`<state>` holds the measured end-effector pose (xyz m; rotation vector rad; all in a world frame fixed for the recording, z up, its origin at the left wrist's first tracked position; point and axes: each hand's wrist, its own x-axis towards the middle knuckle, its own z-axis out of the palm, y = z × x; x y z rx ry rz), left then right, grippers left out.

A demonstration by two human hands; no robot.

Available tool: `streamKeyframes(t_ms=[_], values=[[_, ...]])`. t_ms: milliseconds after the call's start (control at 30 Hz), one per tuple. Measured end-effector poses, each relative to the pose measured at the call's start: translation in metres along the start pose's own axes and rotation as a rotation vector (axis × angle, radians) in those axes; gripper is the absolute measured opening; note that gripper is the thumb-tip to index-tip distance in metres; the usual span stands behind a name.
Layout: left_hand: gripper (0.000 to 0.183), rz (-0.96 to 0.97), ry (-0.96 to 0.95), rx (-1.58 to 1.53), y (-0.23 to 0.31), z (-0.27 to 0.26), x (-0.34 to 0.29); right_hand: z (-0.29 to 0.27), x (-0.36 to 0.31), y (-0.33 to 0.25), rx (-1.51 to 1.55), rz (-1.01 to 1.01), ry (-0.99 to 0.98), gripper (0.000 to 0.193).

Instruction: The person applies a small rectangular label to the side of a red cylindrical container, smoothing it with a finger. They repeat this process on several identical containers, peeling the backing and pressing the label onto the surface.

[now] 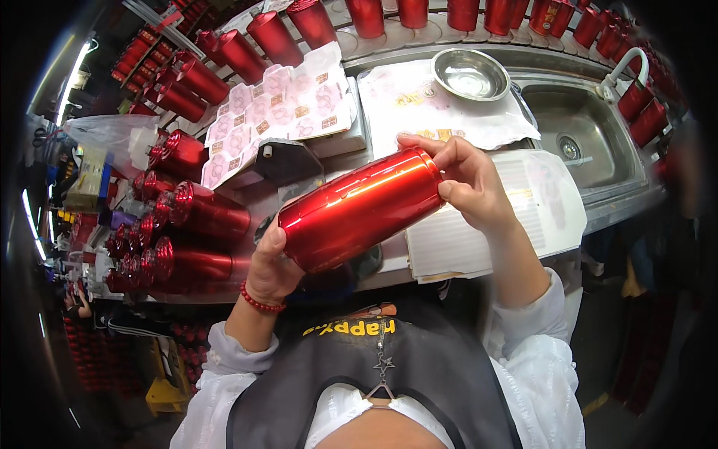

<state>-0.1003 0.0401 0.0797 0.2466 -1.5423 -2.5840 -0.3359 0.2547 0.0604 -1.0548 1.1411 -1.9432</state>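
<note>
Mid-handling of a glossy red metal tumbler [362, 208], held tilted above the worktop edge [389, 278], base end low at the left, other end high at the right. Left hand [271, 263] closed under and around the lower end, a red bead bracelet [261, 302] at the wrist; right hand [470, 182] clasping the upper end, fingertips [449, 190] curled over its rim. Looks like an inspection or turning-over step, judging by the way both hands cradle the body clear of the surface. Nearby: sticker sheets [278, 114] lying behind, a steel bowl [470, 73] on a printed sheet beside the sink [591, 138], a white ribbed pad [486, 224] just under the right wrist, more red tumblers [196, 213] lying stacked to the left and standing in a row along the back. Next move likely calls for a firm two-handed hold, since the polished wall looks slippery, and care to keep the tumbler from knocking the stacked ones
</note>
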Motion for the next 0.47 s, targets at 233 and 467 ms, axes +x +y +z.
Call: streamKeyframes(t_ms=[233, 467], values=[[0.095, -0.011, 0.086, -0.025, 0.0, 0.005, -0.002, -0.002, -0.001, 0.003, -0.016, -0.027, -0.011, 0.018], [0.096, 0.107, 0.058, 0.116, -0.004, -0.004, 0.0, -0.003, 0.001, 0.007, 0.01, 0.004, -0.015, 0.033]])
